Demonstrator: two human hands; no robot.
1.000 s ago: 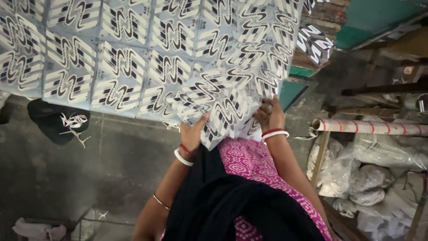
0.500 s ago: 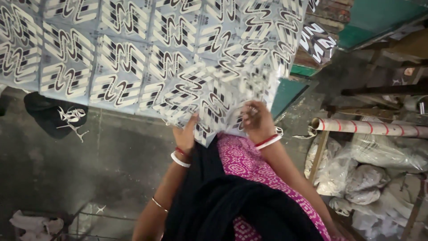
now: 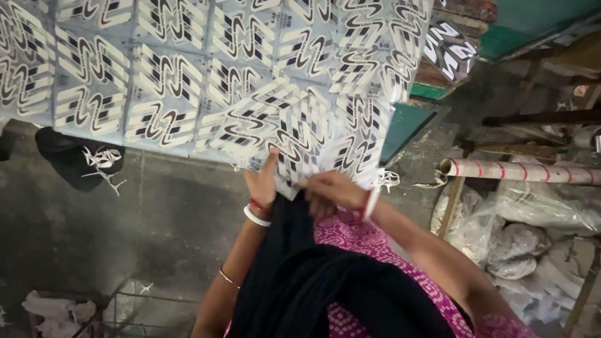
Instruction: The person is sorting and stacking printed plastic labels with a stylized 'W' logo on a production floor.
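Note:
A big pale sheet printed with rows of black, brown and white zigzag shapes hangs across the top of the view. Its lower right corner bunches into folds. My left hand presses flat against the underside of that bunch, fingers up. My right hand pinches the sheet's lower edge just beside it. Both wrists wear bangles. A black scarf and pink patterned clothing fill the bottom centre.
Grey concrete floor lies below. A dark cloth with white paper scraps sits at left. At right, a striped cardboard tube rests on a wooden frame above plastic bags of white material. A wire crate stands at bottom left.
My right hand has dropped from higher up on the sheet down to its lower edge, close to my left hand. The sheet's corner is more bunched.

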